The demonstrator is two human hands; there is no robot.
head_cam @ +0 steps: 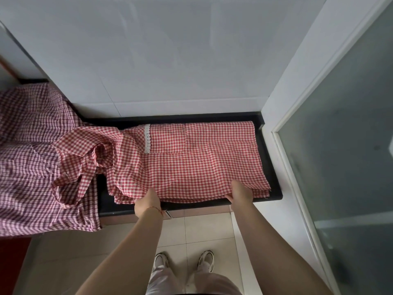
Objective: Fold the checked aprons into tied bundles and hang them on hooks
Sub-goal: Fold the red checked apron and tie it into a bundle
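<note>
Both our hands grip the near hem of the red checked apron (191,162) on the black surface (274,188): left hand (148,201), right hand (241,193). We should lift evenly, keeping edges aligned while folding.

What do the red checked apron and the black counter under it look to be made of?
Red checked apron: thin woven cloth, likely cotton, matte; it creases softly and its corner frays, with white lace trim on the pocket. Black counter: hard and smooth with a slight sheen, perhaps polished stone, though the picture leaves that open.
</note>
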